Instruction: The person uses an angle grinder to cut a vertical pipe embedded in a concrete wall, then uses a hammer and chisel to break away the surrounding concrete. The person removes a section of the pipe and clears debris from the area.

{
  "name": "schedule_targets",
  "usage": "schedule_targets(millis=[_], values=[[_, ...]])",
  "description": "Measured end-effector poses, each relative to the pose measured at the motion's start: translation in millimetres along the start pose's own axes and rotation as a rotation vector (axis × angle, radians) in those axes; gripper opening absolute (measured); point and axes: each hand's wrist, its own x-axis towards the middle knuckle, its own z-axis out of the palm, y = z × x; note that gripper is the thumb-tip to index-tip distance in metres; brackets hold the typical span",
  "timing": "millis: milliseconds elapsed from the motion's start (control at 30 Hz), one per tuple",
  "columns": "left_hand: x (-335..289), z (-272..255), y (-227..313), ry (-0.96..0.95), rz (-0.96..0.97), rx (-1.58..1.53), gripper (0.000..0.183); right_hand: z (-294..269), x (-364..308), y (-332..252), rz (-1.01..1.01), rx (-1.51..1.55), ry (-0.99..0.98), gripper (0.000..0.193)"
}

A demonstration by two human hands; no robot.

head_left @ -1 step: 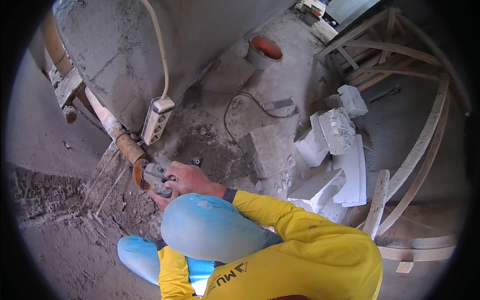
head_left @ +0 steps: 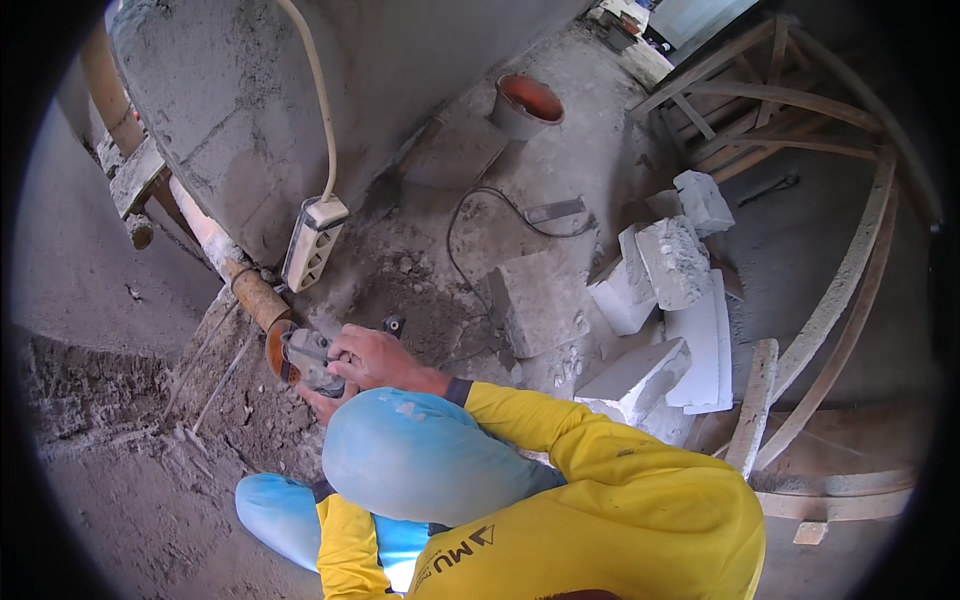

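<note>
An angle grinder (head_left: 313,358) with a grey, dusty body sits between my two hands, low over the rubble and just beyond my knee. Its orange-brown disc (head_left: 282,352) faces left, right by the lower end of a yellow-brown round pole (head_left: 262,300); I cannot tell whether they touch. My right hand (head_left: 375,356) curls its fingers over the grinder from the right. From below, my left hand (head_left: 326,402) grips the same tool, its palm and wrist hidden behind my blue-trousered knee. A small dark part (head_left: 393,324) shows beyond the right hand.
A white socket strip (head_left: 316,245) hangs on its cable beside the rough wall (head_left: 230,120). Broken white blocks (head_left: 675,262) are piled on the right, near curved wooden frames (head_left: 840,290). An orange-lined bucket (head_left: 527,107) stands farther back. A dark cord (head_left: 455,225) crosses the dusty floor.
</note>
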Motion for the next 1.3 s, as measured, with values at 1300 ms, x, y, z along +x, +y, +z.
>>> schedule_targets(millis=[1300], values=[[2.7,-83.7,52.9,-0.064,-0.322,-1.141,0.063,-367.0,-148.9,327.8,0.303,-0.842,0.387,0.015]])
